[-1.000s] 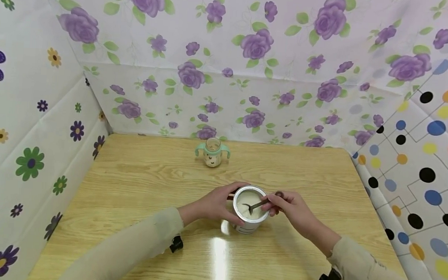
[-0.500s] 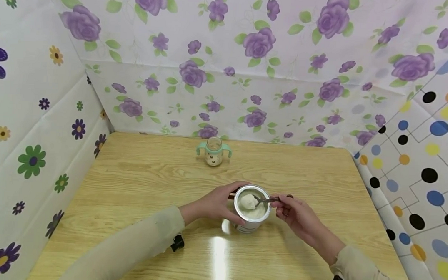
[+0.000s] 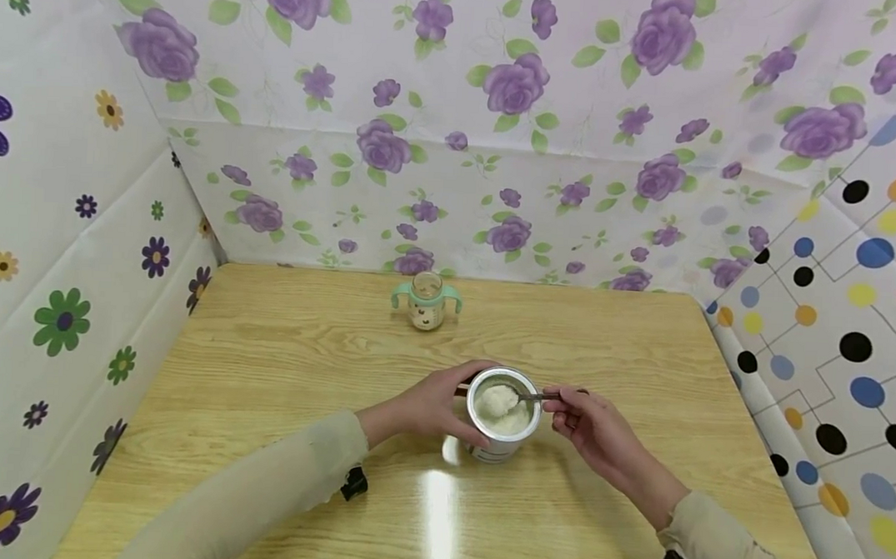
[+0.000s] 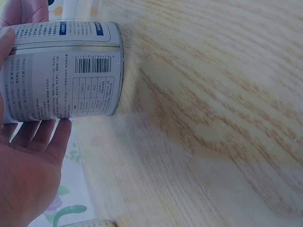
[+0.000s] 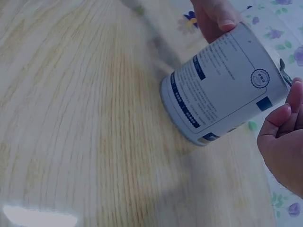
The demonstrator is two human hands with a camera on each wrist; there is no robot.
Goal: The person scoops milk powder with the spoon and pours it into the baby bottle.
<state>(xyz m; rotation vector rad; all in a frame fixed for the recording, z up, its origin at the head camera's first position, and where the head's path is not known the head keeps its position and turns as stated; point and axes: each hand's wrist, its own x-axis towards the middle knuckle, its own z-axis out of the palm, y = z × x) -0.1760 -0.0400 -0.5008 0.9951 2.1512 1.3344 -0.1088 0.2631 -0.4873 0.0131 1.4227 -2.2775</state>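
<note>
White powder is sitting heaped in the bowl of a spoon (image 3: pixel 521 395), level with the rim of an open metal powder tin (image 3: pixel 504 415). The right hand (image 3: pixel 590 426) is pinching the spoon handle between thumb and fingertips, keeping the bowl roughly flat, probably so the heap does not slide off. The spoon is reaching leftward from that hand, over the tin's mouth.

The left hand (image 3: pixel 431 408) is wrapping the tin's side, fingers curled round the printed label (image 4: pixel 61 71), thumb on the near wall; this grip looks meant to steady the tin against the spoon's pull. The tin is standing upright on the wooden counter (image 3: pixel 279 372), between the two hands.

A handled baby bottle (image 3: pixel 426 302) with a mint collar is standing well beyond both hands, near the floral backdrop, its top appearing open.
</note>
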